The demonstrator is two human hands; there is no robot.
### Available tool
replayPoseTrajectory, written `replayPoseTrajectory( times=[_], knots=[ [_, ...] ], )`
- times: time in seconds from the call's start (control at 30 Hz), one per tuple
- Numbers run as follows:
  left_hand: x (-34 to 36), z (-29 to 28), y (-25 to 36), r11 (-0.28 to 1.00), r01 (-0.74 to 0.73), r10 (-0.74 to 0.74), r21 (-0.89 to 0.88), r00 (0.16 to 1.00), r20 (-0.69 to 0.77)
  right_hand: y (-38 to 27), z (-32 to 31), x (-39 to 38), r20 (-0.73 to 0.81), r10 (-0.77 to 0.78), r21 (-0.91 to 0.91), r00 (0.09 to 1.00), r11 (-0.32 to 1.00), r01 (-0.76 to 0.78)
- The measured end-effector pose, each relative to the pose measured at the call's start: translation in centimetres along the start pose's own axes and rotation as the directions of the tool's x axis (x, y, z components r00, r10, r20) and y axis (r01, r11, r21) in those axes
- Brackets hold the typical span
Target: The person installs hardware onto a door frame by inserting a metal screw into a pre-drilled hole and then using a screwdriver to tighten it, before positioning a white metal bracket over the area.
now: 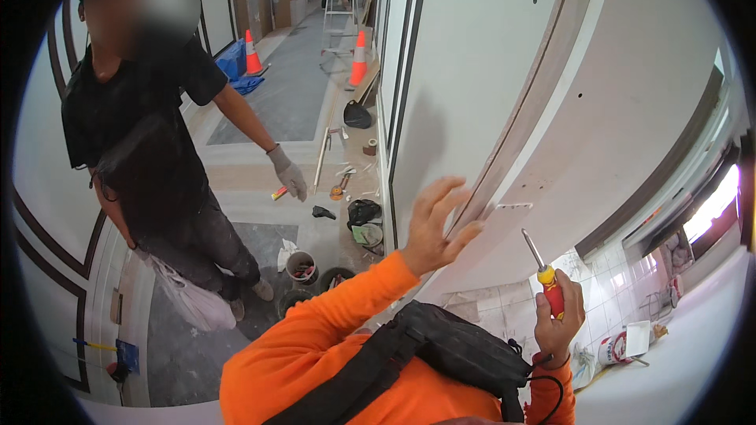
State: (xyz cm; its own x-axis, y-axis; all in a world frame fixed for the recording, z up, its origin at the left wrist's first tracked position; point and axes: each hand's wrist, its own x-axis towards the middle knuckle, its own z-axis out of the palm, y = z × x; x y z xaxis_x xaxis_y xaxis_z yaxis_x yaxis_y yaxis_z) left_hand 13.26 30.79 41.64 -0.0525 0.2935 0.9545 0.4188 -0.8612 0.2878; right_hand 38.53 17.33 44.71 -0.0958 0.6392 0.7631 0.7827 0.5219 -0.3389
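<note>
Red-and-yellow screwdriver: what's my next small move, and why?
Perhaps steady the long brown strip between white panels with your left hand, seemingly empty and open beside it; your right hand holds the red-and-yellow screwdriver tip-up.

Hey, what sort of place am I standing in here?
Probably a building corridor under renovation: there's a stepladder down the hall, orange traffic cones along it, and buckets on the dusty floor.

white bucket [613, 350], red lettering [606, 349], not clearly legible
</note>
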Motion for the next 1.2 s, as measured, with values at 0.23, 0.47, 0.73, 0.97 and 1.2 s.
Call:
replayPoseTrajectory(
  times=[0.23, 0.47, 0.73, 0.97, 1.2],
  knots=[
    [3.4, 6.2, -2.9, 0.998, -0.029, 0.030, -0.060, 1.000, 0.005, -0.8, 5.5, -2.0, -0.130, 0.372, 0.364, 0.919, 0.880, -0.305],
    [2.1, 7.4, -4.2, 0.994, -0.061, 0.063, -0.094, 0.998, 0.014, -0.8, 8.1, -2.9, -0.069, 0.781, 0.586, 0.621, 0.535, -0.608],
    [1.0, 6.8, -4.2, 0.967, -0.080, 0.090, -0.242, 0.995, 0.032, -1.8, 10.5, -4.6, -0.327, 0.790, 0.493, 0.519, 0.611, -0.619],
    [-2.4, 7.0, -6.4, 0.982, -0.071, 0.089, -0.172, 0.991, 0.099, -2.0, 11.8, -4.8, -0.402, 0.696, 0.474, 0.594, 0.714, -0.516],
    [2.1, 7.1, -4.3, 0.940, 0.059, -0.033, -0.336, 0.996, 0.082, -2.2, 8.5, -0.5, -0.307, 0.452, 0.187, 0.838, 0.892, -0.412]
  ],
)
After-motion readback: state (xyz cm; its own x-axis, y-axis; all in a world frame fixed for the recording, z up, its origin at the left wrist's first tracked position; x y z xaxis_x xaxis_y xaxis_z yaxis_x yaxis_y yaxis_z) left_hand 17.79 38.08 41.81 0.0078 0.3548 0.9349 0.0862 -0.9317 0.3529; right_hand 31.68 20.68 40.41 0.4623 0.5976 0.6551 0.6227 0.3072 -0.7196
